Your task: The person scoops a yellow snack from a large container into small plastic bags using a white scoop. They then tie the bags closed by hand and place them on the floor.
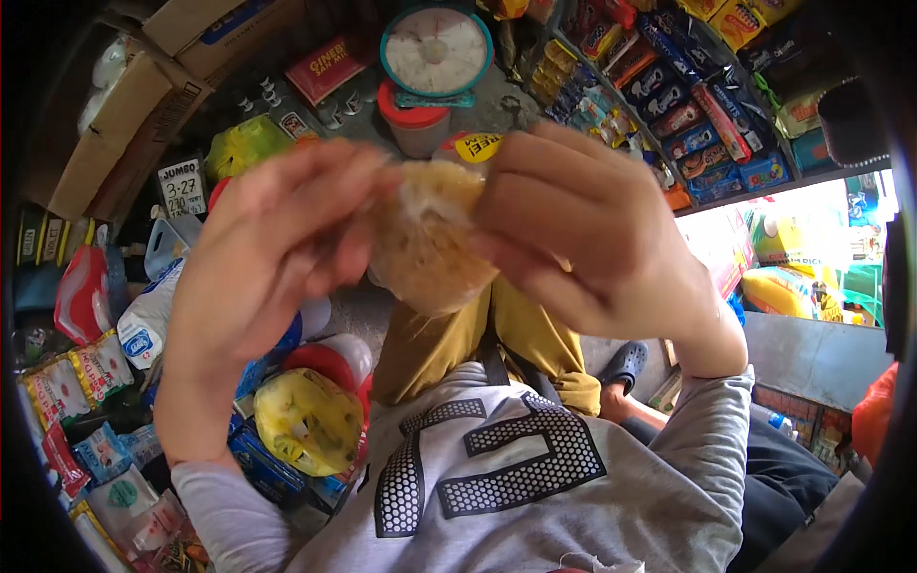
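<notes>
A clear plastic bag of light brown granular contents (433, 265) hangs between my two hands, above my knees. My left hand (308, 208) is blurred at the bag's upper left, its fingers bent towards the gathered top. On the upper right, my right hand (566, 222) has its fingers curled in at the bag's edge; its fingertips are partly hidden. Whether each hand grips the plastic is hard to tell from the blur. Beyond the bag stand a dial scale with a teal rim (435, 51) and a tub with a red lid (414, 118).
Racks of packaged snacks (666, 93) rise at the upper right. Cardboard boxes (107, 136) and glass bottles (286, 111) stand at the upper left. A yellow plastic bag (308, 422) lies by my left side. Another person's foot in a dark clog (627, 365) is close on the right.
</notes>
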A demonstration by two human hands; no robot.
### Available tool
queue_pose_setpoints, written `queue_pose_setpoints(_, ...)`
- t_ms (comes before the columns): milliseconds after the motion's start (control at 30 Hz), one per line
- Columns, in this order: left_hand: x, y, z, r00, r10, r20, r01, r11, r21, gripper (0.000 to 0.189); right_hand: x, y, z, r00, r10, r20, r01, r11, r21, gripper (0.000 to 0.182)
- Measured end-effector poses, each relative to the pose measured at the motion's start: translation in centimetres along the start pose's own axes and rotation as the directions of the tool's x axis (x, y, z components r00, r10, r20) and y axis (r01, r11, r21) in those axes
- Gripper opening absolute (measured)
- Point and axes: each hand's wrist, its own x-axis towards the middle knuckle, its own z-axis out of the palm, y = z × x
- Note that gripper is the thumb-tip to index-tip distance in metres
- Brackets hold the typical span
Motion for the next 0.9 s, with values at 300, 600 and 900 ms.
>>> queue_pose_setpoints(300,3.6,-2.7,0.5,0.639,0.73,0.242,-0.708,0.436,0.555,0.015,2.2,2.5,1.1,0.984,0.141,-0.113,-0.101,0.947,0.304,0.015)
queue_pose_setpoints(600,2.4,0.4,0.3,0.871,0.47,0.142,-0.431,0.593,0.68,0.01,1.6,3.0,2.6,0.985,0.138,-0.108,-0.119,0.979,0.167,0.02)
queue_pose_setpoints(900,3.4,1.8,-1.4,0.923,0.378,0.072,-0.309,0.616,0.724,0.016,1.5,1.5,2.7,0.998,-0.04,-0.052,0.03,0.984,-0.176,0.024)
